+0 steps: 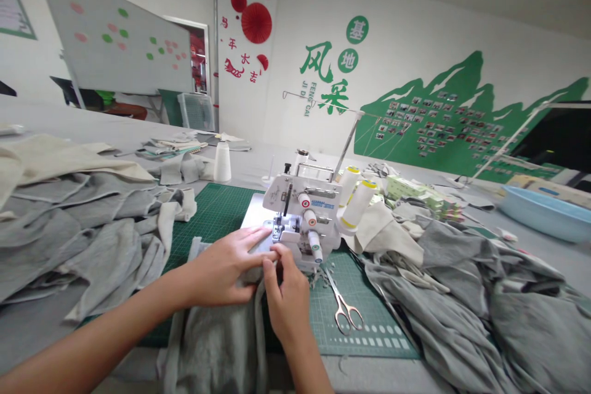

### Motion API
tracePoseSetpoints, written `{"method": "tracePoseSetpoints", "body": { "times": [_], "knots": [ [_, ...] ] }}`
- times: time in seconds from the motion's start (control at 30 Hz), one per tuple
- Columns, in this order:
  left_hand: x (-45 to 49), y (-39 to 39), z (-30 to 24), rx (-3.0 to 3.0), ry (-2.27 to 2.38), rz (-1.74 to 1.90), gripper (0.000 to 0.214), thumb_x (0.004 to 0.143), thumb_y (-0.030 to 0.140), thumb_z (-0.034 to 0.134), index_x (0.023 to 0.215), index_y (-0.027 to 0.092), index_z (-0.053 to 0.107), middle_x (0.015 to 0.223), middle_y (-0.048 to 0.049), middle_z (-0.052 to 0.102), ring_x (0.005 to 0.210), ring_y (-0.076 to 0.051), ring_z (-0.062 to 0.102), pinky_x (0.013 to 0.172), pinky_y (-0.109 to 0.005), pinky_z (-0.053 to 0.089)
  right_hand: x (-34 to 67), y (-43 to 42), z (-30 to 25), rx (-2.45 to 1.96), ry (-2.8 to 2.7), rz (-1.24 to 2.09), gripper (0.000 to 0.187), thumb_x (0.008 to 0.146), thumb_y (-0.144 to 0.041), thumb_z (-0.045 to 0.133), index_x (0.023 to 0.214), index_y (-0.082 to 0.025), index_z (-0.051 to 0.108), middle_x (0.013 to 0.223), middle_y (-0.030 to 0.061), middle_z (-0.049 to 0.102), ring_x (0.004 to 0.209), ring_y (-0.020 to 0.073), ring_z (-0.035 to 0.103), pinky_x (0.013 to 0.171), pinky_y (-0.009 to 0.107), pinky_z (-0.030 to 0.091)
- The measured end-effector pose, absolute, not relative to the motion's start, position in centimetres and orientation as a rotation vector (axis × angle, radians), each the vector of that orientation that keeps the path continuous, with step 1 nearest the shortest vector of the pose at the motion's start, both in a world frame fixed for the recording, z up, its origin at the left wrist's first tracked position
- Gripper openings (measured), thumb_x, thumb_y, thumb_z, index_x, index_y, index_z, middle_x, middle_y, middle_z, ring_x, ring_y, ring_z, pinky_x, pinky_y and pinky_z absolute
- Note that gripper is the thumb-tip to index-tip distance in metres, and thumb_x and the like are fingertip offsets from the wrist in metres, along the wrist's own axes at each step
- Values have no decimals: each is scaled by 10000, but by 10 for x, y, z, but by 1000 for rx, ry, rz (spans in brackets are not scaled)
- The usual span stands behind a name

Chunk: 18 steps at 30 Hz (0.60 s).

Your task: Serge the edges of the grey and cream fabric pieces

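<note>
Pinching the grey cloth (219, 345), the right hand (289, 288) sits beside the flatly spread left hand (219, 272), the cloth's long axis running back from the sewing machine (295, 197).

Left hand (226, 268) spread, right hand (290, 289) curled alongside

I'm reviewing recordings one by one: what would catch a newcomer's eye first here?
The first would be the brightly lit white sewing machine at center, with gray cloth in front. Next come the green mountain mural on the back wall and the blue basin at far right.
</note>
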State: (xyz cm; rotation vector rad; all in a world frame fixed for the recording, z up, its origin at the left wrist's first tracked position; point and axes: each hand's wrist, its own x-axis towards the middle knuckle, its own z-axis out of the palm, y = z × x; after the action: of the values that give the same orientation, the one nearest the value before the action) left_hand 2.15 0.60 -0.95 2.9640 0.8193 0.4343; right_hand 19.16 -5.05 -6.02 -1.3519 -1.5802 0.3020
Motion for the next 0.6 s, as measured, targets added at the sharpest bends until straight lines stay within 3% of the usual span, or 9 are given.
{"method": "tracePoseSetpoints", "body": {
  "times": [0.13, 0.2, 0.3, 0.37, 0.43, 0.5, 0.6],
  "knots": [
    [15, 9, -3, 2871, 749, 382, 755, 679, 176, 722, 1403, 291, 542, 1609, -140, 292, 1454, -399, 301, 1165, -562, 288, 193, -50, -64, -1381, -1553, 366, 341, 998, -424, 452, 1220, -230, 622, 902, 19, 753, 735, 207, 709, 675, 267, 465],
    [11, 12, 2, 2711, 708, 412, 732, 675, 173, 736, 1371, 331, 577, 1592, -100, 344, 1440, -391, 337, 1163, -556, 286, 194, -50, -66, -1396, -1549, 382, 366, 999, -446, 443, 1227, -232, 633, 833, 11, 749, 688, 206, 703, 639, 261, 446],
    [7, 23, 9, 2321, 747, 707, 304, 744, 258, 730, 1047, 277, 753, 1341, -63, 643, 1252, -338, 576, 1089, -472, 410, 194, -50, -67, -1428, -1546, 372, 404, 999, -479, 430, 1231, -231, 649, 744, 3, 725, 625, 205, 684, 596, 259, 415],
    [11, 34, 13, 2116, 850, 977, 175, 842, 349, 650, 917, 216, 734, 1138, -70, 724, 1118, -300, 648, 1030, -445, 454, 192, -50, -68, -1450, -1544, 361, 417, 998, -490, 426, 1229, -231, 657, 685, -6, 698, 588, 202, 666, 576, 257, 396],
    [21, 48, 17, 1989, 941, 1197, 320, 917, 439, 549, 1067, 182, 668, 1169, -103, 692, 1155, -302, 614, 1042, -468, 431, 191, -49, -70, -1461, -1544, 355, 429, 1000, -495, 419, 1234, -227, 658, 649, -11, 677, 565, 201, 651, 562, 257, 382],
    [36, 64, 21, 1872, 939, 1324, 516, 948, 540, 470, 1299, 168, 536, 1341, -146, 598, 1279, -306, 529, 1080, -477, 392, 190, -49, -72, -1464, -1545, 351, 440, 1003, -499, 409, 1245, -226, 655, 641, -12, 670, 558, 200, 646, 558, 256, 378],
    [60, 86, 27, 1781, 834, 1302, 694, 981, 657, 244, 1461, 177, 391, 1474, -164, 499, 1383, -292, 442, 1105, -472, 370, 190, -49, -73, -1467, -1551, 337, 448, 1007, -504, 402, 1253, -228, 654, 639, -13, 672, 554, 199, 647, 561, 255, 378]
  ]
}}
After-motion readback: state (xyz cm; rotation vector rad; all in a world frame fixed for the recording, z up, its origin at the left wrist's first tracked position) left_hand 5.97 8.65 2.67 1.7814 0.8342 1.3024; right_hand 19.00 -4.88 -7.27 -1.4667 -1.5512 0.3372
